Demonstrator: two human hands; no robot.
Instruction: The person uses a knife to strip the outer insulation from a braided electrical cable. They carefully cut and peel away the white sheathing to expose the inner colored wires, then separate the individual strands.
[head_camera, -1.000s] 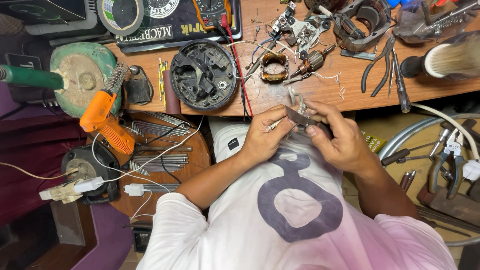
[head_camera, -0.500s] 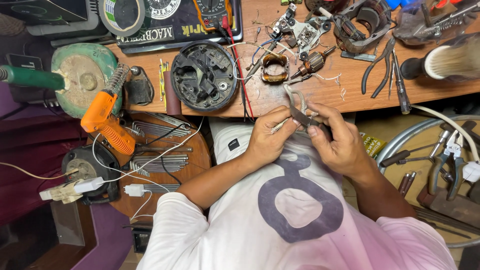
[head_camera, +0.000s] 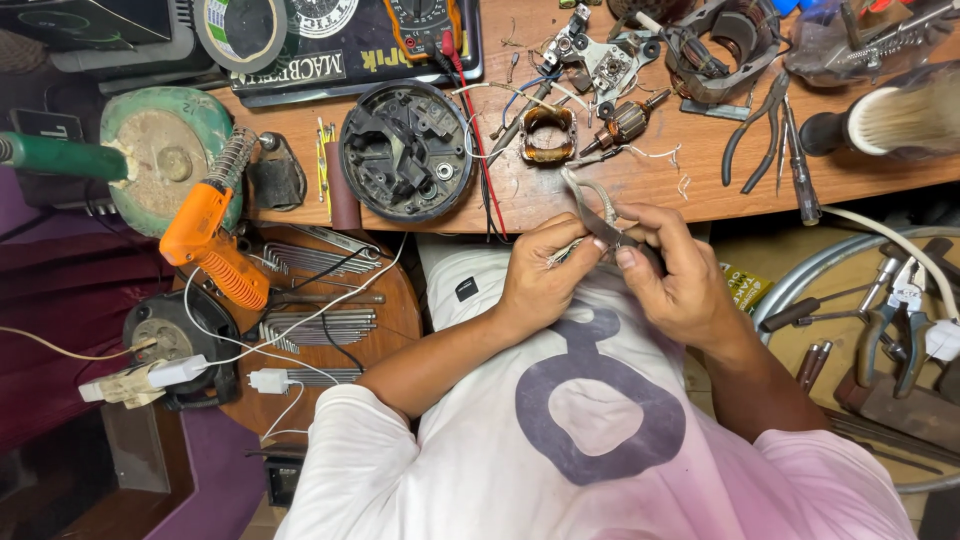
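My 2 hands meet in front of my chest, just at the bench edge. My left hand comes in from the lower left, forearm bare and angled up, fingers curled with the thumb and forefinger pinched together at the tips. My right hand comes in from the lower right, wrist bent inward, fingers folded, thumb pressed against the forefinger. The fingertips of both hands nearly touch, knuckles facing up toward me, both elbows bent and held out wide from my body.
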